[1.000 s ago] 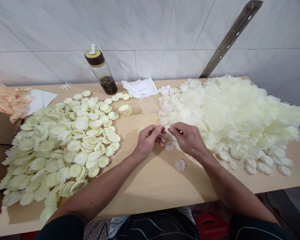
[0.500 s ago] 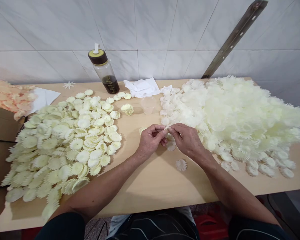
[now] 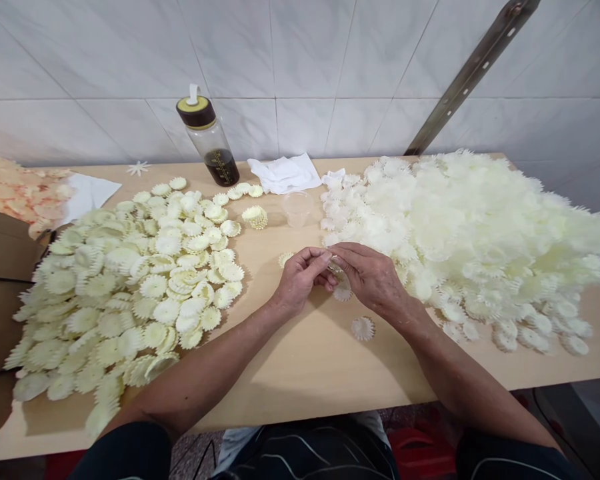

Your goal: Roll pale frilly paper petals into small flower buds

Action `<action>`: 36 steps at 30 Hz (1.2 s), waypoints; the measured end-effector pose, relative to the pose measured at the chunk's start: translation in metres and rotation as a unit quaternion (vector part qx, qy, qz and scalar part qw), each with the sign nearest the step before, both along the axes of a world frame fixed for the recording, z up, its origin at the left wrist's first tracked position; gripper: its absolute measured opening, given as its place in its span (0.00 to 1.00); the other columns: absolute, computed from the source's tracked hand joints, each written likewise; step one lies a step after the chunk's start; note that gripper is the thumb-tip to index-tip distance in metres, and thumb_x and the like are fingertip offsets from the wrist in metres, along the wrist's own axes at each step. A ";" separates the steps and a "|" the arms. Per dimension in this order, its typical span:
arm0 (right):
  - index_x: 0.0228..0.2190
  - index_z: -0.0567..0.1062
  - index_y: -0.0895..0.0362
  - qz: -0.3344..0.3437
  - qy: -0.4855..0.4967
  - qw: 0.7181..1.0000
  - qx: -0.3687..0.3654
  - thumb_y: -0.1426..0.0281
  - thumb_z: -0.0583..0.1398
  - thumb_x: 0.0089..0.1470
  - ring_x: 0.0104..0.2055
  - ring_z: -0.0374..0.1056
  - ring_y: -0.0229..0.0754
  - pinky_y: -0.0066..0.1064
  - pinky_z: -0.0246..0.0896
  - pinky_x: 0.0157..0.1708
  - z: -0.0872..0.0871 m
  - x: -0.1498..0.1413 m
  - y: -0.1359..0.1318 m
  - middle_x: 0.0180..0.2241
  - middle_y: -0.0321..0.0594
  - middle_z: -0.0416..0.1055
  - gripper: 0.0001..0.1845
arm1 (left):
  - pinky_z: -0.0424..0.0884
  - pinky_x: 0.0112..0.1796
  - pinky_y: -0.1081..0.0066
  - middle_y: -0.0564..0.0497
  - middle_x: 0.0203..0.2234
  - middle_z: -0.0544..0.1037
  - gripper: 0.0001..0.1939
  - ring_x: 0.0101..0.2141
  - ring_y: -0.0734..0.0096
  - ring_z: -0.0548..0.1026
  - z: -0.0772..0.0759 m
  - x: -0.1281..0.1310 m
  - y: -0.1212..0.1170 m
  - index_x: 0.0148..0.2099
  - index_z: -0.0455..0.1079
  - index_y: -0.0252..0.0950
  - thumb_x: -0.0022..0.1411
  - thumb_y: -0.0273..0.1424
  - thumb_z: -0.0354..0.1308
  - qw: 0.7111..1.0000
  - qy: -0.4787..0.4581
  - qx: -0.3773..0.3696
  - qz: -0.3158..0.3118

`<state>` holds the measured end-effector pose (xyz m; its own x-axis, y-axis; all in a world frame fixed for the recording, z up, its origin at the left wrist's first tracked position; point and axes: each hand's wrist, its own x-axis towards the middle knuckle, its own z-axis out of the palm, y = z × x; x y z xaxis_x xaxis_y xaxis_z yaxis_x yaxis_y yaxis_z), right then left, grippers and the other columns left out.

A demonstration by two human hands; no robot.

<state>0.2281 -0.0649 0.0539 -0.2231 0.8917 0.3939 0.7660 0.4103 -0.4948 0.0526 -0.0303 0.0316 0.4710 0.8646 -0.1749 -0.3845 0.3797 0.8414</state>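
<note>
Over the middle of the table, my left hand (image 3: 304, 279) and my right hand (image 3: 369, 272) meet at the fingertips. Both are closed on a small pale petal disc (image 3: 336, 265) with a toothed rim, mostly covered by the fingers. Just below the fingers lies a whitish petal disc (image 3: 343, 291), and nearer to me is another loose petal disc (image 3: 363, 329). A yellowish disc (image 3: 285, 259) shows partly behind my left hand. To the left spreads a heap of cream-yellow petal discs (image 3: 153, 287); on the right is a larger heap of translucent white petal discs (image 3: 470, 233).
A bottle of dark liquid (image 3: 215, 147) stands at the back near the tiled wall. Beside it are a white tissue (image 3: 284, 175), a clear plastic cup (image 3: 298, 209) and a small stack of discs (image 3: 255, 217). Cardboard boxes (image 3: 5, 287) border the left side. A metal bar (image 3: 473, 77) leans behind.
My right fingers have flattened and shifted slightly over the disc, with the thumb tucked lower. My left hand stays almost in place. The heaps look the same.
</note>
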 end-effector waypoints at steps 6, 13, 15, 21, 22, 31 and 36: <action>0.53 0.81 0.53 -0.044 0.013 0.998 0.036 0.66 0.55 0.72 0.52 0.78 0.47 0.40 0.75 0.54 -0.002 0.000 0.000 0.52 0.45 0.81 0.17 | 0.72 0.26 0.73 0.47 0.29 0.81 0.23 0.24 0.73 0.77 -0.003 0.001 0.001 0.36 0.73 0.32 0.55 0.46 0.75 1.000 0.000 -0.007 0.006; 0.49 0.83 0.52 -0.105 0.060 0.989 0.091 0.66 0.57 0.72 0.49 0.80 0.46 0.37 0.75 0.50 0.007 -0.005 -0.003 0.48 0.43 0.83 0.15 | 0.71 0.24 0.74 0.48 0.25 0.80 0.23 0.22 0.75 0.75 -0.004 0.004 0.000 0.36 0.71 0.33 0.59 0.48 0.72 0.998 0.009 0.033 0.045; 0.48 0.84 0.52 -0.120 0.073 0.984 0.105 0.66 0.57 0.71 0.48 0.80 0.47 0.38 0.75 0.50 0.011 -0.005 -0.005 0.47 0.43 0.83 0.15 | 0.72 0.25 0.73 0.49 0.25 0.80 0.22 0.22 0.74 0.75 0.002 0.004 -0.002 0.36 0.71 0.33 0.60 0.47 0.71 0.997 0.008 0.050 0.054; 0.46 0.84 0.51 -0.168 0.098 0.975 0.111 0.62 0.57 0.71 0.46 0.80 0.50 0.41 0.75 0.49 0.025 -0.005 -0.009 0.47 0.45 0.83 0.15 | 0.73 0.25 0.72 0.50 0.24 0.79 0.21 0.21 0.74 0.75 0.018 0.005 -0.010 0.37 0.71 0.34 0.61 0.47 0.70 0.997 -0.003 0.067 0.048; 0.46 0.84 0.51 -0.173 0.105 0.974 0.104 0.62 0.58 0.71 0.46 0.80 0.50 0.41 0.75 0.48 0.026 -0.005 -0.009 0.46 0.45 0.83 0.15 | 0.73 0.25 0.72 0.50 0.24 0.79 0.21 0.21 0.74 0.75 0.018 0.006 -0.011 0.37 0.71 0.34 0.61 0.47 0.70 0.997 -0.005 0.068 0.046; 0.44 0.84 0.54 -0.244 0.237 0.934 0.115 0.55 0.58 0.69 0.21 0.65 0.36 0.31 0.59 0.18 0.040 0.018 -0.005 0.42 0.45 0.81 0.19 | 0.72 0.24 0.74 0.51 0.21 0.78 0.23 0.20 0.76 0.74 0.017 0.002 -0.004 0.35 0.69 0.34 0.60 0.50 0.70 0.994 -0.020 0.083 0.069; 0.39 0.83 0.55 -0.218 0.298 0.926 0.073 0.54 0.63 0.65 0.20 0.63 0.33 0.31 0.60 0.18 0.048 0.031 0.000 0.39 0.42 0.80 0.18 | 0.74 0.26 0.73 0.49 0.22 0.79 0.24 0.22 0.72 0.77 0.013 0.001 0.005 0.38 0.72 0.34 0.56 0.48 0.73 0.998 -0.025 0.051 0.014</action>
<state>0.2590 -0.0653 0.1016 0.4421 0.7729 0.4552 0.4827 0.2227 -0.8470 0.0535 -0.0258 0.0446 0.4519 0.8900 -0.0613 -0.4370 0.2808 0.8545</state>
